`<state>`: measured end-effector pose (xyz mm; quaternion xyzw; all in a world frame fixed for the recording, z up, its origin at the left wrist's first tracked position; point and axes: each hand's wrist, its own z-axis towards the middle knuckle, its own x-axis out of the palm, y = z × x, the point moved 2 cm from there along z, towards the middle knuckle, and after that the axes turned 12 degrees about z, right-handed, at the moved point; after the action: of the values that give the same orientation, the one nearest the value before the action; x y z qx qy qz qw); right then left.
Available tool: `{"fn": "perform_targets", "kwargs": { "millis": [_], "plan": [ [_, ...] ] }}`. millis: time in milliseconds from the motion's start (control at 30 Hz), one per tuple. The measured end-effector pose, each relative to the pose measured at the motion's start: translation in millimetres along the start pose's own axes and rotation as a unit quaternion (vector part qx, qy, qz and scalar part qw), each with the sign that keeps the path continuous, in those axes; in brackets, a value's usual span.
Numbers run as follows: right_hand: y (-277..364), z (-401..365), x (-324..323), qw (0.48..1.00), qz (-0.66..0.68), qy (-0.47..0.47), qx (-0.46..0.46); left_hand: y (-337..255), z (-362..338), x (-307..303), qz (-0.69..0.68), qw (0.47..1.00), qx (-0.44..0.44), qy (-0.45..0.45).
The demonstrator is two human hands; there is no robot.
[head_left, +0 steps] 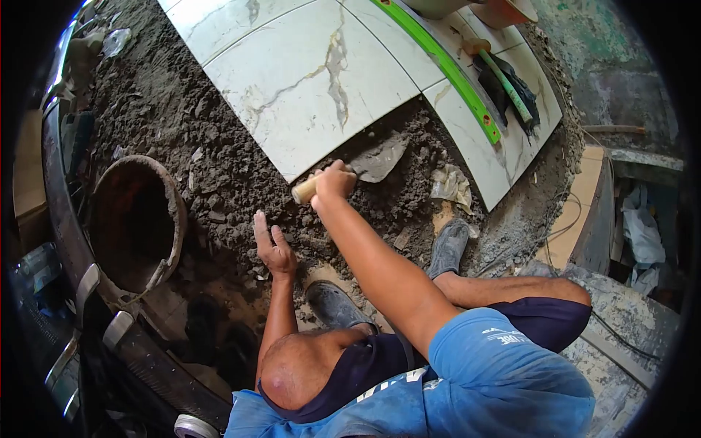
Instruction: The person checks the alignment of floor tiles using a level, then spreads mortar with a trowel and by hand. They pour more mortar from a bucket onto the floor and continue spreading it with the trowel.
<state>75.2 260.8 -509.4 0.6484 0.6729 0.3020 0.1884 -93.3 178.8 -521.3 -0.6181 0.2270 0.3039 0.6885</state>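
My right hand (335, 182) is wrapped round the pale handle of a trowel (381, 159). Its mortar-smeared blade lies against the dark, crumbly mortar (241, 162), close to the edge of a white marble-patterned tile (314, 73). Over the loose mortar, lower and to the left, is my left hand (276, 252), its fingers stretched out and holding nothing. A second tile (488, 157) borders the mortar bed on the right. Between the tiles and my shoes sits a crumpled pale plastic piece (452, 186).
A long green level (445, 62) lies across the right-hand tiles, beside a mallet with a green handle (507, 84) on black plastic. At left stands a mortar-crusted bucket (175, 212). An orange tub (504, 12) rests at the top. Wires and a ledge (582, 197) are on the right.
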Motion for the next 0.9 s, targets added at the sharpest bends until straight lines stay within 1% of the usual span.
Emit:
{"fn": "perform_targets", "kwargs": {
  "millis": [67, 100, 167, 200, 267, 333, 433, 500, 600, 633, 667, 733, 800, 833, 867, 900],
  "plan": [
    [5, -17, -16, 1.000, 0.009, 0.026, 0.003, 0, 3, 3, 0.009, 1.000, 0.008, -0.008],
    [9, -35, -19, 0.998, 0.048, 0.022, 0.023, 0, 3, 4, -0.001, 1.000, 0.004, -0.009],
    [3, -68, -24, 0.996, 0.045, 0.060, 0.046, -4, 5, 0, -0.009, 1.000, -0.005, -0.008],
    [-4, -81, -23, 0.995, 0.037, 0.074, 0.064, 3, 3, 2, -0.007, 1.000, -0.006, -0.007],
    [-27, -95, -18, 0.992, 0.034, 0.080, 0.096, 31, 0, 12, -0.076, 0.996, -0.043, -0.006],
    [-42, -100, -8, 0.994, 0.024, 0.074, 0.080, 38, 3, 11, -0.140, 0.986, -0.084, -0.016],
    [-44, -92, -5, 0.996, -0.006, 0.054, 0.069, 30, 11, -6, -0.146, 0.985, -0.092, -0.027],
    [-37, -81, -9, 0.996, -0.013, 0.053, 0.066, 17, 20, -17, -0.003, 0.997, -0.034, -0.067],
    [-33, -80, -11, 0.998, 0.032, 0.030, 0.051, 16, 23, -17, 0.005, 0.996, -0.033, -0.078],
    [-28, -88, -11, 0.998, 0.032, 0.030, 0.049, 18, 23, -16, 0.000, 0.996, -0.038, -0.076],
    [-26, -99, -10, 0.997, 0.036, 0.052, 0.055, 23, 22, -15, -0.002, 0.996, -0.040, -0.075],
    [-35, -105, -7, 0.993, 0.051, 0.086, 0.067, 38, 18, -7, -0.056, 0.995, -0.051, -0.066],
    [-47, -102, 3, 0.993, 0.037, 0.065, 0.087, 40, 16, -6, -0.091, 0.992, -0.058, -0.064],
    [-52, -99, 7, 0.996, 0.032, 0.054, 0.066, 35, 19, -9, -0.074, 0.994, -0.051, -0.062],
    [-51, -92, 7, 0.996, 0.036, 0.052, 0.062, 29, 20, -15, -0.019, 0.997, -0.040, -0.067],
    [-53, -84, 4, 0.998, 0.013, 0.047, 0.047, 24, 22, -19, -0.022, 0.997, -0.037, -0.064]
  ]
}}
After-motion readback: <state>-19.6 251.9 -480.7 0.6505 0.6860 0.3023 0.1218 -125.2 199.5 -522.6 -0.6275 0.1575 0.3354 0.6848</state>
